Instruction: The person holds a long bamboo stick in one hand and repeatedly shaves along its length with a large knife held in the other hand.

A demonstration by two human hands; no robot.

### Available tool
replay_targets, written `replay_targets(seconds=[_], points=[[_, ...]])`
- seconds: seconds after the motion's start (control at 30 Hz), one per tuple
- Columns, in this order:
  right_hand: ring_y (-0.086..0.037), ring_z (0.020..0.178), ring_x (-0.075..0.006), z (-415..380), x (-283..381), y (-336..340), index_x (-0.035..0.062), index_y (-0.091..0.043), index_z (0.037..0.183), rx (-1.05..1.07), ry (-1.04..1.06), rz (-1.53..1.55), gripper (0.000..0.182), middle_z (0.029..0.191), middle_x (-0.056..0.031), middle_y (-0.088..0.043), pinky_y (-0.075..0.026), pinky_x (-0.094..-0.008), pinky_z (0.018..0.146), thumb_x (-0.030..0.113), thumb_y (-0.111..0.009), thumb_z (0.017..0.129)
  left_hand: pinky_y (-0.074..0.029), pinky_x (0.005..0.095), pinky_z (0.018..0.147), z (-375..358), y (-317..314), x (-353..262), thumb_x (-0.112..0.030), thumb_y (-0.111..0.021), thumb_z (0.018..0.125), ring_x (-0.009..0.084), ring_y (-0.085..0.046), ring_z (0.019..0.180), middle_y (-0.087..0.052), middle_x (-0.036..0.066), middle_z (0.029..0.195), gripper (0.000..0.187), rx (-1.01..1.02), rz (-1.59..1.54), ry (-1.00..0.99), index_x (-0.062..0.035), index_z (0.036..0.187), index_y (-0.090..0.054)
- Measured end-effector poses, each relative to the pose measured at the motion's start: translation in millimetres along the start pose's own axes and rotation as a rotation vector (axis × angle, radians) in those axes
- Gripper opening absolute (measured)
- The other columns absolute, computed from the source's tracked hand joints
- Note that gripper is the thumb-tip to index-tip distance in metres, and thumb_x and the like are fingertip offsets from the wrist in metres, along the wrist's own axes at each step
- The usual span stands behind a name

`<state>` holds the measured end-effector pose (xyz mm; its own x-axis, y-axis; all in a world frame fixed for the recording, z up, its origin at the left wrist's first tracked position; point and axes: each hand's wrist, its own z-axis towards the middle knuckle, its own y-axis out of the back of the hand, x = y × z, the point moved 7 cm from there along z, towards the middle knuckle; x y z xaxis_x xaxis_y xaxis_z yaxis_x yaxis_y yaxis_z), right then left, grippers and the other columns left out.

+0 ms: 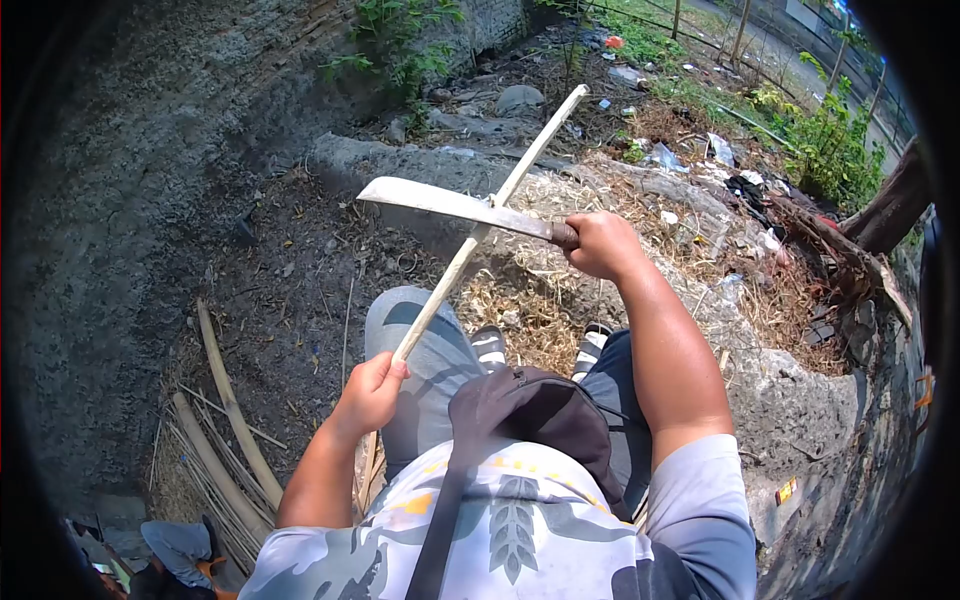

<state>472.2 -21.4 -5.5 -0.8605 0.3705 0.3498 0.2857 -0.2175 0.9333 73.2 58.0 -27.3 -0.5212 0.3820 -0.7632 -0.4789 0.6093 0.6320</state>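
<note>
My left hand (368, 394) is closed around the lower end of a long pale wooden stick (448, 280), which slants up and away to the right. In my right hand (603, 245) is the handle of a machete (430, 199), gripped in a fist. Its broad blade points left and crosses the stick around the middle, appearing to touch it. The stick's far end sticks out past the blade, over the ground. Below both hands are my knees and a dark bag (535, 410) worn across my front.
Curved bamboo strips (235, 400) and thin sticks lie at the lower left. A rough wall (120, 250) rises on the left. Shavings (530, 300) and litter cover the ground ahead. A tree trunk (890, 205) stands at right. Another person's leg (178, 550) shows at the bottom left.
</note>
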Motion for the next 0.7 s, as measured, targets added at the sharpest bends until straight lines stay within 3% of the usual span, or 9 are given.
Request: replay_targets(seconds=[0.17, 0.23, 0.33, 0.37, 0.43, 0.63, 0.7], points=[[-0.071, 0.089, -0.0388, -12, 34, -7, 0.0145, -0.071, 0.091, -0.013, 0.206, -0.034, 0.017, 0.086, -0.0147, -0.073, -0.057, -0.05, 0.081, 0.026, -0.072, 0.078, -0.045, 0.033, 0.064, 4, -10, 13, -0.027, -0.051, 0.11, 0.0108, -0.052, 0.069, -0.057, 0.002, 0.07, 0.032, 0.022, -0.12, 0.111, -0.0013, 0.096, -0.065], [-0.071, 0.082, -0.034, -19, 59, -11, 0.0129, -0.067, 0.083, -0.047, 0.367, -0.095, 0.018, 0.078, -0.0132, -0.071, -0.055, -0.0464, 0.082, 0.025, -0.076, 0.072, -0.045, 0.0331, 0.064, 3, -10, 8, -0.027, -0.051, 0.11, 0.011, -0.051, 0.069, -0.057, 0.003, 0.07, 0.033, 0.033, -0.098, 0.141, -0.0009, 0.096, -0.065], [-0.071, 0.077, -0.0307, -17, 61, -2, 0.0155, -0.068, 0.081, -0.013, 0.347, -0.136, 0.016, 0.077, -0.0106, -0.072, -0.054, -0.0396, 0.083, 0.024, -0.077, 0.071, -0.045, 0.0336, 0.063, 5, -4, 0, -0.027, -0.051, 0.11, 0.0119, -0.052, 0.067, -0.057, 0.004, 0.069, 0.034, 0.024, -0.009, 0.081, -0.0003, 0.095, -0.065], [-0.072, 0.08, -0.0337, -14, 44, -1, 0.0139, -0.07, 0.083, -0.09, 0.347, -0.109, 0.012, 0.08, -0.0131, -0.073, -0.055, -0.0438, 0.082, 0.023, -0.074, 0.075, -0.045, 0.0338, 0.062, -1, 1, -1, -0.027, -0.051, 0.11, 0.0122, -0.053, 0.067, -0.058, 0.005, 0.07, 0.034, 0.021, -0.016, 0.063, -0.0002, 0.094, -0.065], [-0.073, 0.093, -0.0339, 0, -4, 3, 0.0141, -0.074, 0.093, -0.036, -0.014, 0.031, 0.017, 0.091, -0.0153, -0.075, -0.057, -0.0483, 0.084, 0.022, -0.072, 0.078, -0.046, 0.0342, 0.062, -8, 10, -3, -0.027, -0.052, 0.11, 0.0128, -0.054, 0.066, -0.059, 0.006, 0.07, 0.034, 0.021, -0.027, 0.026, -0.0001, 0.093, -0.065], [-0.072, 0.09, -0.0378, -9, 0, 4, 0.0144, -0.073, 0.092, -0.04, -0.007, -0.01, 0.016, 0.09, -0.0164, -0.075, -0.058, -0.0501, 0.083, 0.022, -0.071, 0.078, -0.047, 0.0336, 0.063, -6, 5, 10, -0.026, -0.052, 0.109, 0.0133, -0.056, 0.066, -0.06, 0.007, 0.069, 0.033, -0.005, -0.004, 0.029, 0.0002, 0.093, -0.066], [-0.072, 0.085, -0.0381, -11, 18, -7, 0.0144, -0.071, 0.091, -0.003, 0.127, -0.049, 0.018, 0.083, -0.0152, -0.073, -0.056, -0.0519, 0.079, 0.026, -0.073, 0.078, -0.047, 0.0339, 0.062, -4, 2, 8, -0.026, -0.053, 0.109, 0.0135, -0.056, 0.066, -0.059, 0.007, 0.069, 0.033, -0.006, -0.041, 0.034, 0.0003, 0.093, -0.065]])
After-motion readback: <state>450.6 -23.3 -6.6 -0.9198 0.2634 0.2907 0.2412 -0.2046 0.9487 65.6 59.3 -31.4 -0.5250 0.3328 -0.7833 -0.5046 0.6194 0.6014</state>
